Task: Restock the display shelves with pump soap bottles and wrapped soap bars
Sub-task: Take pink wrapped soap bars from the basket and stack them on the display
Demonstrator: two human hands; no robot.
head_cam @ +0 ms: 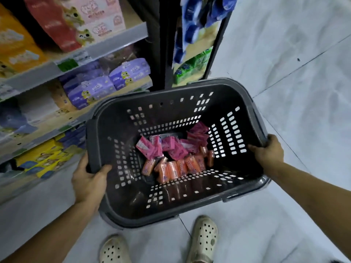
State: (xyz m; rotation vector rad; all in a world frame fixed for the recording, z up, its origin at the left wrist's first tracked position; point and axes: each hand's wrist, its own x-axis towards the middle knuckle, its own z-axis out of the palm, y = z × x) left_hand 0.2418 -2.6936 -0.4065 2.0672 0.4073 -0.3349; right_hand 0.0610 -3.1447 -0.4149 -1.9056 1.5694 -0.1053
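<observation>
Closest to the person are their own feet in cream clogs (204,238), standing on a pale tiled floor (284,73). Just above those, both bare forearms reach out to a dark grey plastic basket (117,130) held up off the floor, tilted a bit so you look straight into it.

The left hand (89,179) is clamped on the basket's left rim, thumb hooked over the inside, the other fingers wrapped round the outside. The right hand (268,150) has the right rim the same way, thumb over the edge and fingers curled behind it. So both hands are gripping the basket, nothing else.

Down in the bottom of the basket is the stock. A bunch of orange wrapped soap bars (180,167) stands packed side by side on the near side. Pink wrapped soap bars (171,145) lie in a loose jumble just behind and partly on top of them.

Past the basket on the left are the shelves (95,48). Yellow packs (43,158) sit on the low tier, purple packs (106,80) with a cartoon animal in the middle, and pink and red packs (79,21) up top. It's too blurry to read the labels. Right of the shelves there's a black upright post (161,44), then green packs (191,67) with blue packs (193,21) above them.
</observation>
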